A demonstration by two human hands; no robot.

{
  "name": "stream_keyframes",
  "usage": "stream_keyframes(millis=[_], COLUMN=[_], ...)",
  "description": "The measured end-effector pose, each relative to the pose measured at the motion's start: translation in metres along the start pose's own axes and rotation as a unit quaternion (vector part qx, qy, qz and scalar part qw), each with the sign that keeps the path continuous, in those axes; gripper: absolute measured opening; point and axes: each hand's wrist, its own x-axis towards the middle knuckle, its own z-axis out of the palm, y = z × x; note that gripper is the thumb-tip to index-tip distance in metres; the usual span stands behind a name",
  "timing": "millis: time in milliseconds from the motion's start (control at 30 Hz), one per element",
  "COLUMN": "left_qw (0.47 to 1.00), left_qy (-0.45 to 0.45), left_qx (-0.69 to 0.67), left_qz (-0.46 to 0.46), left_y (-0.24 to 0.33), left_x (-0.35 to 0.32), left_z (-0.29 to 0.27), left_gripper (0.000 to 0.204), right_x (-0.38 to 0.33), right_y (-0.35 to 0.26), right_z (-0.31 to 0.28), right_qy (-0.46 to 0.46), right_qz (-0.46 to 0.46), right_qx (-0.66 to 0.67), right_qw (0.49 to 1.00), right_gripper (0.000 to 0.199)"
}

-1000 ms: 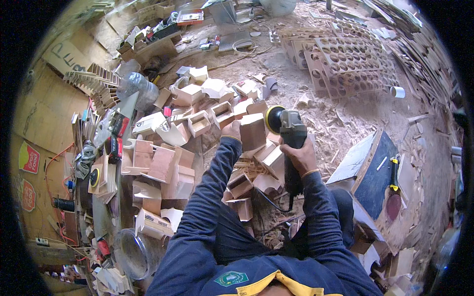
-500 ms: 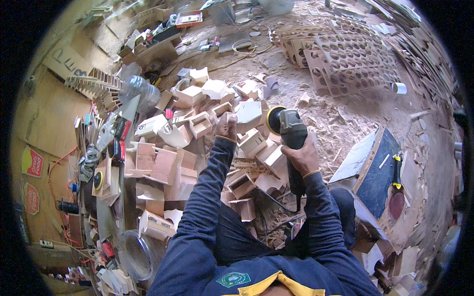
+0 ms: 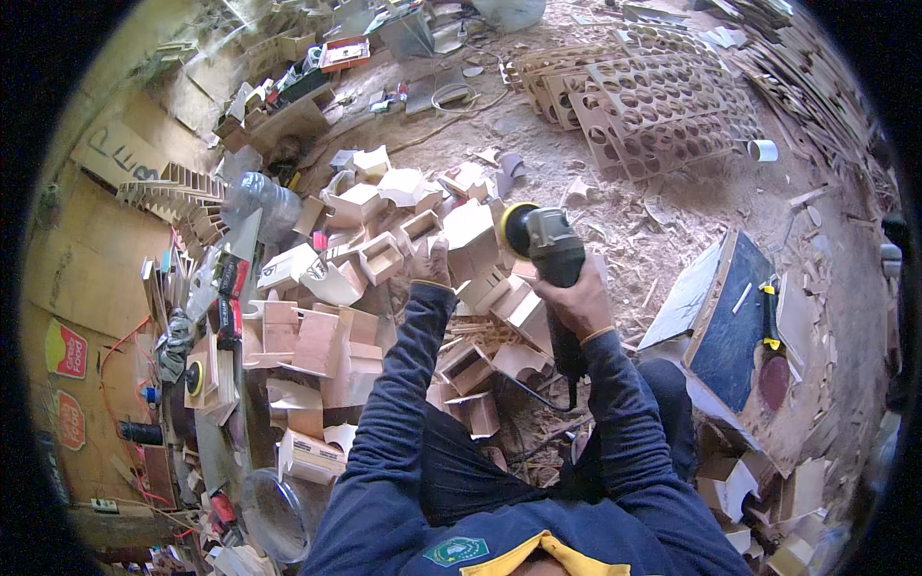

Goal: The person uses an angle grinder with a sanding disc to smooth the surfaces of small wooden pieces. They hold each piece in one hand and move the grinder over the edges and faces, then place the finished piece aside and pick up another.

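My right hand [image 3: 580,301] is wrapped round the body of a grey and black angle grinder [image 3: 554,246]. A round sanding pad with a yellow rim [image 3: 514,228] faces left on its head. From the left side, my left hand [image 3: 431,261] grips a small pale wooden box [image 3: 471,240]; its fingers are partly hidden. The pad is beside the box's right side, and I cannot tell whether they touch. The grinder's black cord [image 3: 534,392] runs down between my legs. Several similar wooden boxes [image 3: 381,257] lie heaped around my left hand.
A dark blue-topped board [image 3: 727,322] leans at the right, with a yellow and black tool [image 3: 770,317] on it. Perforated wooden sheets [image 3: 663,110] lie at the far right. A clear plastic bottle [image 3: 264,204] stands beyond the boxes. Shavings cover the floor [image 3: 634,230].
The box in my left hand has turned, showing a creamier face instead of the greyish one. The whole view has shifted slightly. My right hand still holds the grinder.
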Motion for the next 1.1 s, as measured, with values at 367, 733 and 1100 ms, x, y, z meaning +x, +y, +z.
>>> stream_keyframes(millis=[367, 733, 1100], left_qw=[0.886, 0.904, 0.877], left_qy=[-0.080, -0.104, -0.128], left_qx=[-0.412, -0.384, -0.447], left_qz=[-0.196, -0.154, -0.124], left_y=[-0.052, -0.034, -0.007], left_x=[0.031, 0.018, 0.018], left_z=[0.002, -0.006, -0.013], left_gripper=[0.048, 0.072, 0.089], right_x=[0.003, -0.005, 0.005], right_y=[0.009, -0.006, 0.015], right_z=[0.005, 0.004, 0.006], right_qy=[-0.105, -0.182, -0.064], right_qz=[-0.001, -0.016, 0.008], right_qx=[0.173, 0.255, 0.212], right_qw=[0.979, 0.950, 0.975], right_gripper=[0.063, 0.051, 0.055])
